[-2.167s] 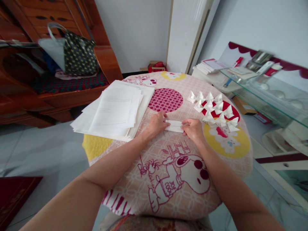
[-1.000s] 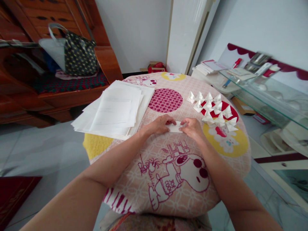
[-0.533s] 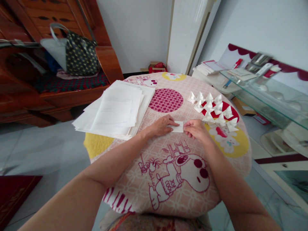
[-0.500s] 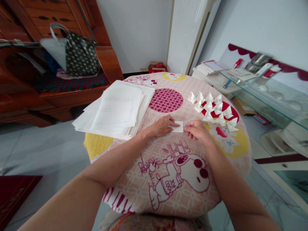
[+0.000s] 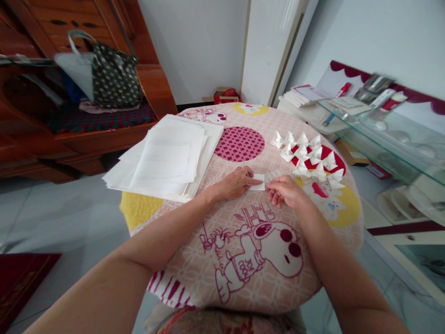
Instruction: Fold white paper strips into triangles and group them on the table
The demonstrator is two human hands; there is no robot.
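Note:
A small white folded paper [image 5: 257,182] lies flat on the tablecloth between my two hands. My left hand [image 5: 238,183] rests over its left side, one finger stretched across it and pressing it down. At the paper's right edge, my right hand [image 5: 282,189] pinches with thumb and forefinger, the other fingers curled under. Beyond my right hand stand several pointed folded paper shapes [image 5: 315,155] in rough rows. To the left is a loose stack of white paper sheets [image 5: 163,160], faint print showing on the top ones.
A patterned cloth [image 5: 232,260] covers the round table. On the right is a glass shelf [image 5: 385,148] with cups and metalware, beside a pile of papers [image 5: 302,95]. A wooden bench [image 5: 153,93] holding a dark patterned bag [image 5: 114,76] stands at the left.
My left finger has slid slightly right across the folded paper. My right hand stays at its right edge, with its lower fingers shifted a little. The paper lies in nearly the same place.

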